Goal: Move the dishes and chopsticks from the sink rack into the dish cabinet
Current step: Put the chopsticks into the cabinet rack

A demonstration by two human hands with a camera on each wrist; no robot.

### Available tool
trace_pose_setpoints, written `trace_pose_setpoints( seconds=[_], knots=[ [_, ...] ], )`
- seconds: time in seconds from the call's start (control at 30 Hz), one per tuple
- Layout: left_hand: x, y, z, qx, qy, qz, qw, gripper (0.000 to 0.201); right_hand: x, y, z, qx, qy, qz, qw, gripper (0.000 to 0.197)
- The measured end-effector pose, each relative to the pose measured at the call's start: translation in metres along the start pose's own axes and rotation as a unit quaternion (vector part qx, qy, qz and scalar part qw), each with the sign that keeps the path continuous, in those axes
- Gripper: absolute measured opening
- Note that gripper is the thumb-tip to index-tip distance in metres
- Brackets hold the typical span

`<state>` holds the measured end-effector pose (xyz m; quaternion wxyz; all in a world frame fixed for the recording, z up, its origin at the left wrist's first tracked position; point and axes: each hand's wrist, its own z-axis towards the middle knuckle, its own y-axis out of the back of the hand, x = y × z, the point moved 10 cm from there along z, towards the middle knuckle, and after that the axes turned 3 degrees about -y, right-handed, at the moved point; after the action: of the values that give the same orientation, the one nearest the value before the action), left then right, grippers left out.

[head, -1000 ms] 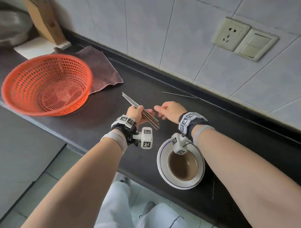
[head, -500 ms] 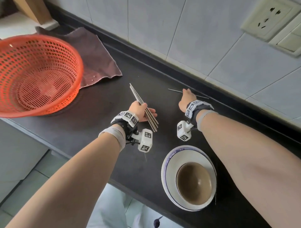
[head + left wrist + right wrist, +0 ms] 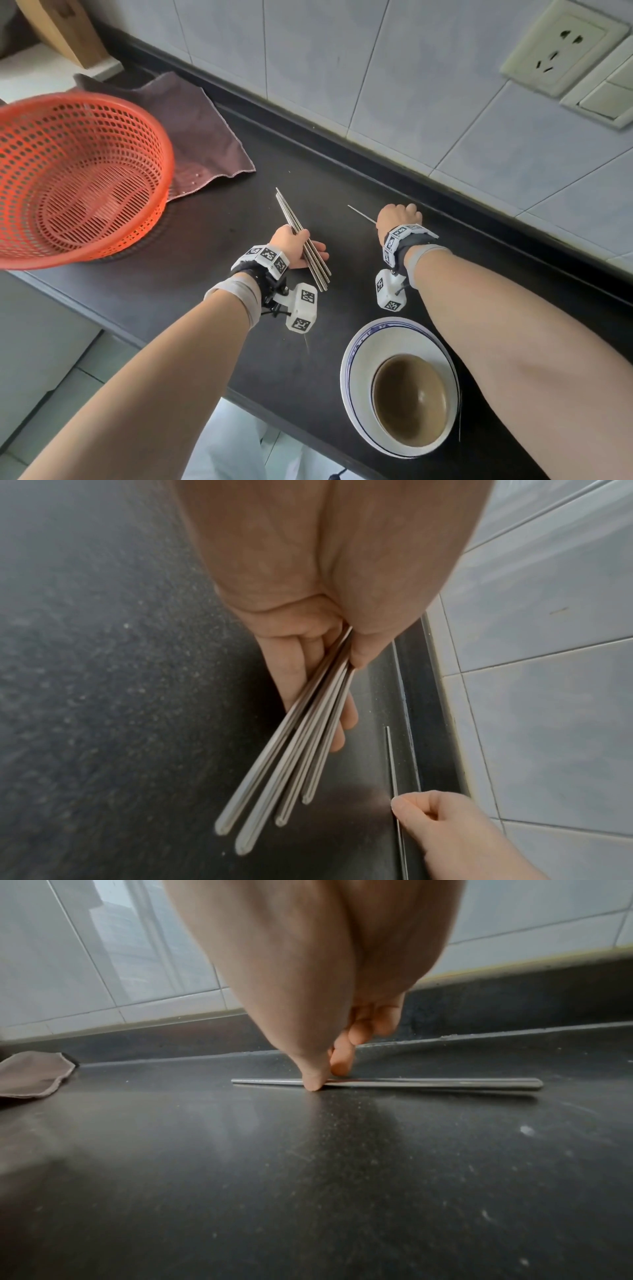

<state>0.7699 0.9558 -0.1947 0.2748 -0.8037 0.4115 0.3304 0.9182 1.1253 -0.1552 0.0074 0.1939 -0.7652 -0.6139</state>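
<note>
While a bundle of metal chopsticks [image 3: 303,245] is gripped in the left hand [image 3: 294,247], a single chopstick [image 3: 428,1083] lying flat on the black countertop [image 3: 191,274] near the back ledge is pinched by the right hand [image 3: 397,219]. From the head view only the back of the right hand is seen, with the thin tip of the chopstick poking out to its left; the pinch itself is shown by the right wrist view — thumb [image 3: 313,1080] and a fingertip are set on either side of the rod, which is resting on the counter. Four rod ends are counted in the left wrist view, fanned out past the curled fingers [image 3: 294,669], thumb closed over them — the right hand [image 3: 441,829] is caught there too, at the loose chopstick [image 3: 392,764]. A brown bowl [image 3: 409,401] is seen only in the head view, nested in a white blue-rimmed plate [image 3: 356,370] near the counter's front edge. An orange basket [image 3: 78,178] is placed well to the left, partly on a brown cloth [image 3: 202,137].
</note>
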Motion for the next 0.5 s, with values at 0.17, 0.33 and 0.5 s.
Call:
trace_pose_setpoints(
  seconds=[0.17, 0.33, 0.5],
  knots=[
    [-0.010, 0.001, -0.005, 0.003, -0.015, 0.027, 1.000, 0.010, -0.007, 0.003, -0.009, 0.029, -0.042, 0.052, 0.997, 0.043],
    [-0.022, -0.006, -0.025, -0.013, -0.028, 0.040, 0.999, 0.011, 0.009, 0.031, -0.025, 0.058, 0.012, 0.292, 0.954, 0.030],
    [-0.047, -0.023, -0.070, -0.013, -0.073, -0.017, 0.997, 0.012, 0.018, 0.094, -0.084, 0.019, 0.125, 0.449, 0.884, 0.008]
  ],
)
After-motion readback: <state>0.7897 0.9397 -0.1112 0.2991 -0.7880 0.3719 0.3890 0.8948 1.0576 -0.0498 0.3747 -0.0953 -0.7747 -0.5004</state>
